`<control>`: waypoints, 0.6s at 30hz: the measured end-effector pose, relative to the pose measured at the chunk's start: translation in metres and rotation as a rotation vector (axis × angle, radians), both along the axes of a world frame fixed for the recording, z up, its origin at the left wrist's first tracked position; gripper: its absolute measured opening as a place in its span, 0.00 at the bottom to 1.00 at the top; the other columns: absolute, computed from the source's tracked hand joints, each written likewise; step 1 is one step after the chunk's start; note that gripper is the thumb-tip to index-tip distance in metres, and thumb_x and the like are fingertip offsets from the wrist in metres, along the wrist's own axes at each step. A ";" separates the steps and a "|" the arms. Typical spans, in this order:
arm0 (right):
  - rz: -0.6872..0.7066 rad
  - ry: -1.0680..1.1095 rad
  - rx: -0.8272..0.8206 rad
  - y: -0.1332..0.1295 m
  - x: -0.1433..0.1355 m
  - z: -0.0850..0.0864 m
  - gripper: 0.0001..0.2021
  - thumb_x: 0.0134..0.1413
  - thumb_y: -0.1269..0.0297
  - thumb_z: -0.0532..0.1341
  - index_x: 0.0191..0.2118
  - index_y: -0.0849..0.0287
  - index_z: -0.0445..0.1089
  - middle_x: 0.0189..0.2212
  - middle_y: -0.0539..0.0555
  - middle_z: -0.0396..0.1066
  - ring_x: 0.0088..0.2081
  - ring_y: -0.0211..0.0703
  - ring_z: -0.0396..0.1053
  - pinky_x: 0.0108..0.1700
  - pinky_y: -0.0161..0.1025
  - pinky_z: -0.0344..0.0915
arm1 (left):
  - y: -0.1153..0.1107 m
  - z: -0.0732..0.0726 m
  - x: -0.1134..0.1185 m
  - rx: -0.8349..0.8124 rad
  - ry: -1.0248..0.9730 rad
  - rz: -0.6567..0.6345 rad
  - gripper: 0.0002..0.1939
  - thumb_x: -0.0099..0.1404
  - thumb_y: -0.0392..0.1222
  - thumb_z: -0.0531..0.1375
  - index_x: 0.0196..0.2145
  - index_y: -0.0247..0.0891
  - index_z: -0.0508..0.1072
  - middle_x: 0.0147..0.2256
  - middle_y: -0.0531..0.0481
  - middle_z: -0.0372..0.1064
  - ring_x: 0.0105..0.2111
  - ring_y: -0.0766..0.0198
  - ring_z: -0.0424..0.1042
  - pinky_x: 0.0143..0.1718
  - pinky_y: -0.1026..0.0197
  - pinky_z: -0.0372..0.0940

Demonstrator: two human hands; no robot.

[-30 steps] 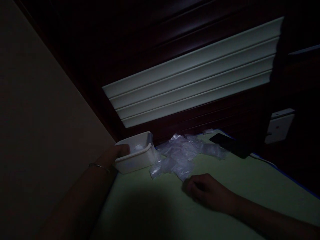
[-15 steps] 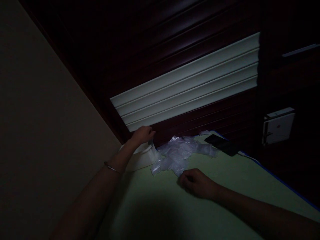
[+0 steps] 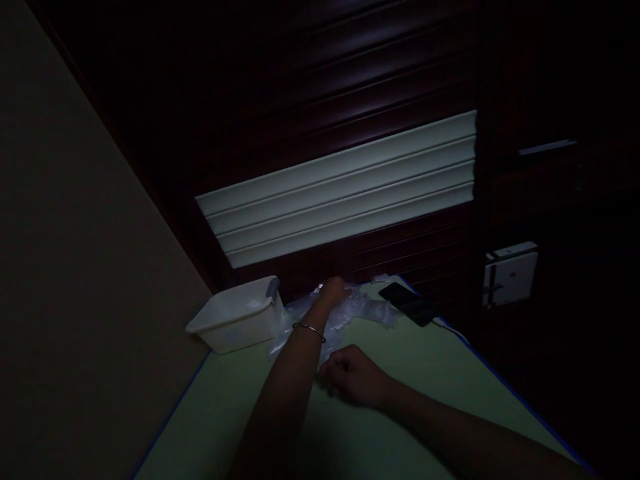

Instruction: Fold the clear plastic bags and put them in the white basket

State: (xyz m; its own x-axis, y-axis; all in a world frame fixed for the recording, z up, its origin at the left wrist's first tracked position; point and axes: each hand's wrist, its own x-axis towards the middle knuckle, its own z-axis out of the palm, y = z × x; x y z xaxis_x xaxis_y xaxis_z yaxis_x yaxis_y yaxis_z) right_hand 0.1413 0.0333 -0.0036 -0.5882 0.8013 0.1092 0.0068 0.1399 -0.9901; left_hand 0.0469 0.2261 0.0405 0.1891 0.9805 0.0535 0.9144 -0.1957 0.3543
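Many clear plastic pieces (image 3: 357, 305) lie around the left hand (image 3: 335, 291); I cannot tell whether its grip is together.

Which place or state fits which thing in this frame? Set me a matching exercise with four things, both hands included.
Things
1. White bin
2. Left hand
3. Right hand
4. Flat black device

Places or states
A. Curled, on the near side of the plastic pieces
B. White cable at one end
C. Beside the plain wall, open at the top
D. Reaching in at the heap of clear plastic pieces

Right pairs: 1-C, 2-D, 3-A, 4-B
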 end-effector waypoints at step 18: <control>-0.123 0.160 -0.065 0.006 0.002 0.001 0.22 0.56 0.46 0.56 0.22 0.59 0.64 0.12 0.44 0.56 0.14 0.31 0.52 0.17 0.32 0.46 | -0.028 0.052 -0.011 0.348 -0.760 0.016 0.17 0.58 0.37 0.62 0.46 0.31 0.72 0.37 0.44 0.75 0.37 0.65 0.73 0.40 0.65 0.65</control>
